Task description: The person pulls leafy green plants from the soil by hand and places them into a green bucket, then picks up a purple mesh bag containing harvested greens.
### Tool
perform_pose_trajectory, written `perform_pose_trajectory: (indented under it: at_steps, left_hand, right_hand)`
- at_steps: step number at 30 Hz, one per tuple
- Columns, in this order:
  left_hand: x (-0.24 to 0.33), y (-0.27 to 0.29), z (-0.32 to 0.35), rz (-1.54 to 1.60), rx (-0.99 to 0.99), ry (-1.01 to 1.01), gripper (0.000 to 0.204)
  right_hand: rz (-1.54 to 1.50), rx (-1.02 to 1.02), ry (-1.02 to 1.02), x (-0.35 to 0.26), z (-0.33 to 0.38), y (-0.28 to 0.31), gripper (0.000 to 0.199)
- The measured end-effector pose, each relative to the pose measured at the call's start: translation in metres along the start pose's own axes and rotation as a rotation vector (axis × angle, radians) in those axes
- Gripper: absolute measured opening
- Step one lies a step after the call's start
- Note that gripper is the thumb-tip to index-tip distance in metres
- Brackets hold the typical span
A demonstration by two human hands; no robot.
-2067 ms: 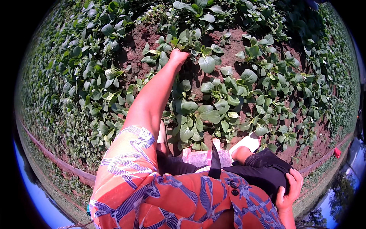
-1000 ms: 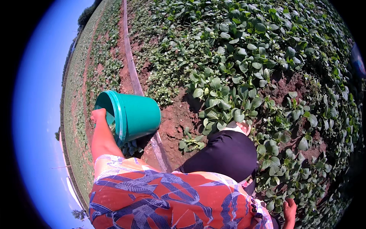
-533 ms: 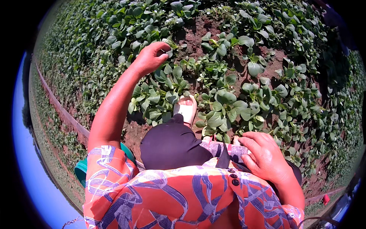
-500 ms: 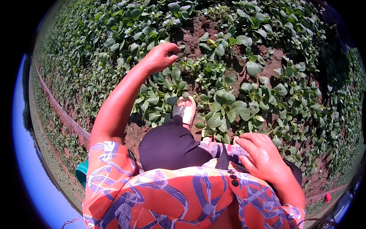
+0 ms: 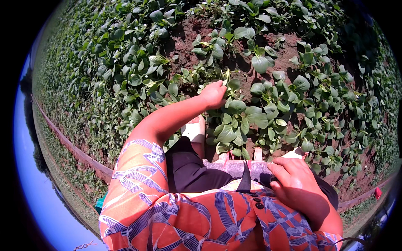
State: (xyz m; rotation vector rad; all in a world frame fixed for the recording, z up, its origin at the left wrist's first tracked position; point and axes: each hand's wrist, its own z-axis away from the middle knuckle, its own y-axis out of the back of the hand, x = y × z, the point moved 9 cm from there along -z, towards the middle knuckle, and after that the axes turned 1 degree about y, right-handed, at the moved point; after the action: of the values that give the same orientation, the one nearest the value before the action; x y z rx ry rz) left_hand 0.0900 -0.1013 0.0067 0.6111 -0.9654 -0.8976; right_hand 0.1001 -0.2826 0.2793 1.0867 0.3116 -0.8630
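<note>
Left hand (image 5: 214, 95) is down in the greenery, fingers curled — can't tell if they're grasping a stem. Pale leaves (image 5: 226, 78) poke up at its fingertips; leafy plant (image 5: 245, 124) sits just right and nearer. Right hand (image 5: 295, 180) rests relaxed, ungripping — on trouser leg (image 5: 328, 191).

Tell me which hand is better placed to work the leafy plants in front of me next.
Probably your left hand: it's stretched out among the leafy plants, while your right hand lies back near your lap, by the dark trousers.
</note>
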Motion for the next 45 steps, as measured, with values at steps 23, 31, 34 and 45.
perform_pose_trajectory:
  at_steps: [23, 31, 34, 45]
  left_hand:
    - [-0.114, 0.057, -0.074, 0.067, 0.045, 0.769, 0.026]
    - [-0.125, 0.055, -0.087, 0.331, 0.097, 0.52, 0.026]
    - [-0.127, 0.057, -0.082, 0.428, 0.174, 0.482, 0.023]
    - [-0.065, 0.056, -0.083, -0.167, -0.039, 0.377, 0.016]
  right_hand:
    - [-0.052, 0.021, -0.052, 0.018, -0.004, 0.008, 0.036]
    - [-0.061, 0.065, -0.074, 0.025, -0.004, 0.013, 0.029]
    - [-0.041, 0.086, -0.056, 0.025, -0.005, 0.012, 0.029]
    - [-0.074, 0.055, -0.08, 0.025, -0.006, 0.011, 0.03]
